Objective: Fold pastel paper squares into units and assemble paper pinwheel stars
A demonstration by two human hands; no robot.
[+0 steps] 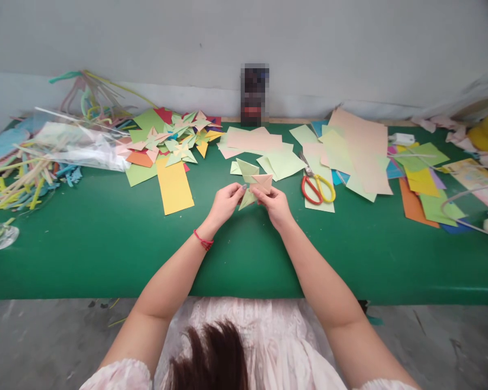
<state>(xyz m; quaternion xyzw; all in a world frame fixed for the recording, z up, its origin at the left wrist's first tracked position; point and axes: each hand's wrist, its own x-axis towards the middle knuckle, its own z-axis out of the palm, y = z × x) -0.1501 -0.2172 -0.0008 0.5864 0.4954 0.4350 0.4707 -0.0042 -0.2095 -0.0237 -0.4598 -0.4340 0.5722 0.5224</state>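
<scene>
My left hand [228, 205] and my right hand [275, 206] meet above the middle of the green table, both closed on one piece of folded paper. This folded paper [249, 172] has pale green points and a peach flap on its right side. My left fingers pinch its left edge, while my right thumb and fingers grip the peach flap. Just behind it lies a small folded pale green piece [236, 168]. Scissors [318, 187] with one red and one yellow handle rest to the right of my right hand, on pale green paper.
Folded paper stars [181, 149] pile up at the back left, beside a yellow sheet [174, 187]. Coloured strips [36, 173] and a clear plastic bag [79, 146] lie far left. Peach sheets [360, 146] and coloured papers [425, 184] spread over the right. A phone-like dark object [255, 95] leans against the wall.
</scene>
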